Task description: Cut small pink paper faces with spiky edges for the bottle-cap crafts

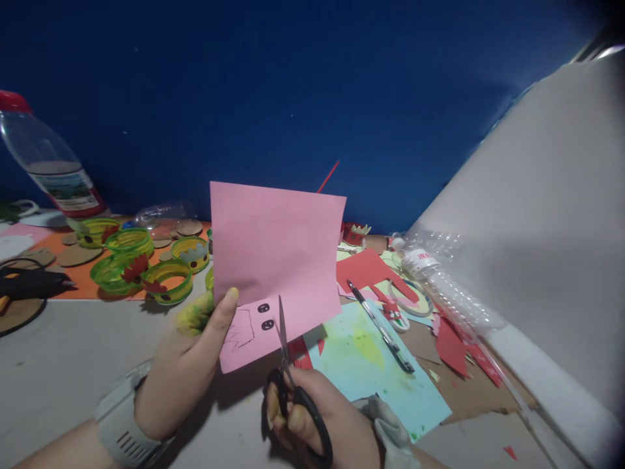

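Observation:
My left hand (195, 345) grips a sheet of pink paper (278, 247) by its lower left edge, thumb on the front and fingers behind. Eyes and a jagged crown-like outline are drawn in black on the sheet's lower left part. In my right hand (327, 410) are black-handled scissors (284, 345), with fingers through the loops. Their blades point up and stand parted at the paper's lower edge, just right of the drawn eyes. Yellow-green stains show on the fingers of both hands.
Green and yellow rings (168, 280) with paper crowns stand on an orange sheet at left, near a red-capped bottle (63, 169). At right lie a pen (381, 326) on a light blue sheet (342, 365), red paper scraps (452, 345) and a clear plastic bottle (449, 290).

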Available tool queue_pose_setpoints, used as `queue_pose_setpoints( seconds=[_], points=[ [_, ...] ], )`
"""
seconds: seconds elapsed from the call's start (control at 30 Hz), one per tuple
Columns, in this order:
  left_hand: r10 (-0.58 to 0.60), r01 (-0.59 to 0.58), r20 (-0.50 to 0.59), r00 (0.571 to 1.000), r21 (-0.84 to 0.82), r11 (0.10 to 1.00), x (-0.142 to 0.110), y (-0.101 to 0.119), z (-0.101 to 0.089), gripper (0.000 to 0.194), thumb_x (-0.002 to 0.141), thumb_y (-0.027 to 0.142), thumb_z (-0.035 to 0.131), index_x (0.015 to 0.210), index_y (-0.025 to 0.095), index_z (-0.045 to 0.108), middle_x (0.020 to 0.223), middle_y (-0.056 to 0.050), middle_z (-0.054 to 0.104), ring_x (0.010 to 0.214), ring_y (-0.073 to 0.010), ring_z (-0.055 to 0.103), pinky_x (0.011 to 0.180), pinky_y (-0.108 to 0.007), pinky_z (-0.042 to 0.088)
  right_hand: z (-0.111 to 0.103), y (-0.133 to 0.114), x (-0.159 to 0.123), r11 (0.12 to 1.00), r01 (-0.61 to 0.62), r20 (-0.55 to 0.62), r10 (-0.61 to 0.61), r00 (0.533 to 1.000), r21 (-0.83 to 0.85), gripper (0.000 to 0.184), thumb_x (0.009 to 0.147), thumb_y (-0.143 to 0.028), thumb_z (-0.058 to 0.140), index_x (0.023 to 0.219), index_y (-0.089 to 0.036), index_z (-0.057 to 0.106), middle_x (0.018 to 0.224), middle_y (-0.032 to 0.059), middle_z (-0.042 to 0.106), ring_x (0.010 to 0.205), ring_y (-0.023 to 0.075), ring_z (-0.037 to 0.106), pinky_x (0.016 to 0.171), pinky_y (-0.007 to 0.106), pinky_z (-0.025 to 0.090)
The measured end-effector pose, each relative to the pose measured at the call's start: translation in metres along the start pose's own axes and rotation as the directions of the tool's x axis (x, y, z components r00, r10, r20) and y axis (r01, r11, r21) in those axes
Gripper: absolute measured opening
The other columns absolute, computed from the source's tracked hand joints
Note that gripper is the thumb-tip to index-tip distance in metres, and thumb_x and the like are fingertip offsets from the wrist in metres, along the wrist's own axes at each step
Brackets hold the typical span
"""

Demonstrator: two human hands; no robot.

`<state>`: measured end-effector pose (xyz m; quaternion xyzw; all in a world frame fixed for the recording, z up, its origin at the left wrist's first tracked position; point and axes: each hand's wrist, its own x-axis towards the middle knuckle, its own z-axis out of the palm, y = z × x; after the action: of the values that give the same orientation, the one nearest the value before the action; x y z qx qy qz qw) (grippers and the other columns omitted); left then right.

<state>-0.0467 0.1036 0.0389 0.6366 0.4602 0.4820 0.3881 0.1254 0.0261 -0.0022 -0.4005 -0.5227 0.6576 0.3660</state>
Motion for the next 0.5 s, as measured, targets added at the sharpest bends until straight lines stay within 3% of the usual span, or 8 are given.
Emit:
queue_pose_setpoints(
  seconds=[0.07,0.2,0.27,0.5],
  points=[
    [-0.01,0.01,-0.014,1.0,0.001,1.0,-0.0003,0.0,0.0001,0.029,0.093,0.048,0.053,0.091,0.025,0.069,0.071,0.0,0.065,0.068,-0.0155,0.061,0.062,-0.025,0.051,-0.0001,0.0009,0.0007,1.0,0.004,-0.004,-0.004,1.0,0.016,0.061,0.074,-0.078,0.058,0.076,-0.017,0.053,0.059,-0.0041,0.046,0.05,0.0078,0.037,0.042,0.02,0.026],
    [-0.011,0.01,-0.037,0.999,-0.025,1.0,0.0008,-0.0007,0.001,0.03,0.091,0.049,0.055,0.108,0.028,0.069,0.106,-0.002,0.071,0.094,-0.0175,0.065,0.089,-0.028,0.052,0.0003,0.0038,0.0032,0.997,-0.009,-0.048,0.013,0.999,0.075,0.061,0.071,-0.076,0.063,0.072,-0.016,0.053,0.055,-0.0051,0.046,0.047,0.0073,0.037,0.042,0.02,0.026],
    [-0.02,0.019,-0.038,0.999,-0.027,0.999,0.0012,-0.0006,0.0014,0.031,0.091,0.049,0.055,0.109,0.028,0.069,0.115,-0.002,0.069,0.1,-0.0182,0.064,0.096,-0.03,0.05,0.0006,0.0055,0.0043,0.995,-0.018,-0.053,0.023,0.998,0.094,0.061,0.07,-0.076,0.065,0.072,-0.016,0.053,0.054,-0.0051,0.046,0.046,0.007,0.038,0.042,0.019,0.026],
    [-0.029,0.027,-0.042,0.999,-0.027,0.999,-0.0001,0.0009,0.0016,0.032,0.091,0.05,0.055,0.106,0.026,0.07,0.106,-0.002,0.072,0.091,-0.0182,0.067,0.085,-0.029,0.055,0.0013,0.0093,0.0048,0.992,-0.019,-0.077,0.029,0.997,0.127,0.06,0.066,-0.073,0.07,0.07,-0.015,0.054,0.051,-0.0067,0.045,0.044,0.0059,0.037,0.041,0.019,0.026]
  ],
)
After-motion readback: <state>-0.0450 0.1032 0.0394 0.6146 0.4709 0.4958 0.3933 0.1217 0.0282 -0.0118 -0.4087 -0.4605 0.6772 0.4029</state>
